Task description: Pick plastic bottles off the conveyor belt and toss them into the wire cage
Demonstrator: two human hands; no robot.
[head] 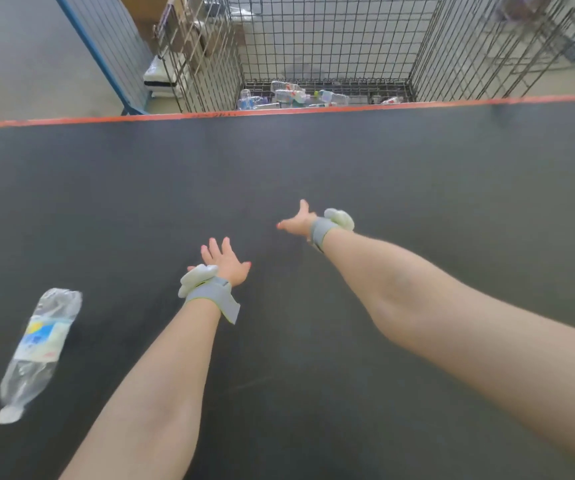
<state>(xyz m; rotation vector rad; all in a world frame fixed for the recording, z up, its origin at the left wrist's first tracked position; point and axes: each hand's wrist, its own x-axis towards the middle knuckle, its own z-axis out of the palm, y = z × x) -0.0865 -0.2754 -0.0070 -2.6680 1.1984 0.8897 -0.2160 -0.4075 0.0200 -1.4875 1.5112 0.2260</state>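
Here the plastic bottle [38, 348] lies on its side on the dark conveyor belt [417, 168], far from the wire cage [331, 39] and off to the cage's left. Its long axis runs on a slant: the base end points up toward the cage, and the white cap [8, 414] points away from it, toward the person. It is clear and looks crumpled, with a blue, yellow and white label round its middle. The print on the label is too blurred to read.

Neither hand has hold of anything. The left hand [229, 263] is spread wide over the belt, between the bottle and the cage, its fingers straight and aimed at the cage. The right hand [298, 221] reaches a little nearer the cage, also splayed, thumb up. Whether either touches the belt cannot be told. Each wrist wears a grey band [210, 292] with a white piece on it.

The cage stands just beyond the belt's orange edge [313, 110]. Other bottles [289, 93] lie heaped on its floor, their lower parts hidden behind that edge. The cage's top is cut off by the frame. Both forearms run out of view at the bottom and right.
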